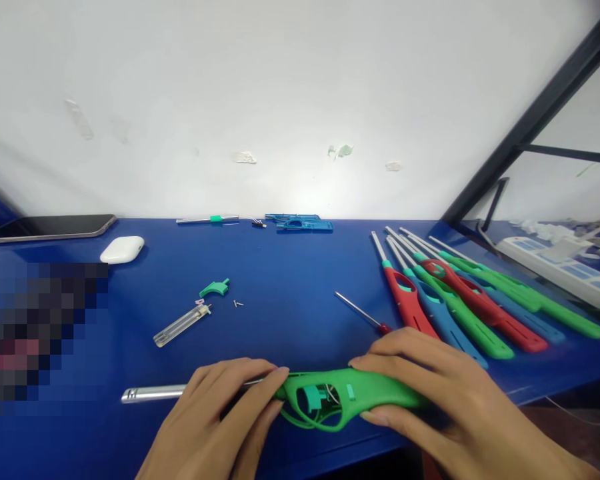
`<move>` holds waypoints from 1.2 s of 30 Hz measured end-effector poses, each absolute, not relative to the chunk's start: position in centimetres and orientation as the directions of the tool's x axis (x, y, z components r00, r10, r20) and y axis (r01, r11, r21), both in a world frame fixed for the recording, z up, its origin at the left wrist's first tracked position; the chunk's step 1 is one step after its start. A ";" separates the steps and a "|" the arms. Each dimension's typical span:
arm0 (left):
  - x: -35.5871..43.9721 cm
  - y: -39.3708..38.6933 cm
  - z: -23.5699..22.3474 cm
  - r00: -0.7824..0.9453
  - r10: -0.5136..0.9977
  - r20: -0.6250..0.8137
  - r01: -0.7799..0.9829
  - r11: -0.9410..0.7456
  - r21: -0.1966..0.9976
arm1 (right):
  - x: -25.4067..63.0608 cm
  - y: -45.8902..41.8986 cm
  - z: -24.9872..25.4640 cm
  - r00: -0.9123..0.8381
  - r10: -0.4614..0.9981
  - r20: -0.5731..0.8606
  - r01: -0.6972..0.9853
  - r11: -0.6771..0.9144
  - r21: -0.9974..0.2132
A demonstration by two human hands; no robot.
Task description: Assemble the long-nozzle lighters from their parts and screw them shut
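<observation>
A green gas lighter (380, 387) lies crosswise near the table's front edge, its silver tube (153, 393) pointing left. My left hand (225, 407) grips it where the tube meets the body. Around the handle's right part, my right hand (430, 393) has its fingers and thumb closed. The casing halves look slightly parted by the trigger opening, where a teal piece and thin wires show. Beyond my hands lie a clear fuel tank (180, 325), a loose teal trigger (215, 288), small screws (237, 304) and a screwdriver (363, 312) with a red handle.
Several red, blue and green lighters (460, 300) lie side by side at the right. Blue casing halves (300, 223) and a metal tube with wires (215, 219) rest along the wall. At left are a phone (50, 227) and a white earbud case (123, 250); a power strip (560, 267) stands far right.
</observation>
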State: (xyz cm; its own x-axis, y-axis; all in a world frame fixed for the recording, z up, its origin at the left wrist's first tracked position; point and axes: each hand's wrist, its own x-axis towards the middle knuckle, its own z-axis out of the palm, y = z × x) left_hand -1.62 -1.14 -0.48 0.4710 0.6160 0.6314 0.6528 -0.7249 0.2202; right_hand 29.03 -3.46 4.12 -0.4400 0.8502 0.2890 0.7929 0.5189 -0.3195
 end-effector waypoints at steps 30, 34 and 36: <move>-4.0 -0.8 -1.1 0.559 0.652 0.513 0.687 -0.710 0.155 | 27.4 -3.3 2.5 -0.468 0.828 0.308 0.769 0.554 -0.321; -3.8 -0.8 -0.9 0.556 0.659 0.506 0.698 -0.701 0.147 | 27.2 -3.4 2.5 -0.474 0.823 0.313 0.756 0.562 -0.334; -3.8 -0.8 -1.0 0.562 0.656 0.504 0.699 -0.702 0.135 | 27.2 -3.4 2.4 -0.463 0.827 0.320 0.759 0.556 -0.338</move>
State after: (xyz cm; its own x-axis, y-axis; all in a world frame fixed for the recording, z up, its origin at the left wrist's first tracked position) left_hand -3.81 -0.84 -1.04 0.5618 0.6562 0.5038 0.6989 -0.7023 0.1355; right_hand 27.16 -3.45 2.42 -0.4631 0.8265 0.3200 0.7591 0.5563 -0.3381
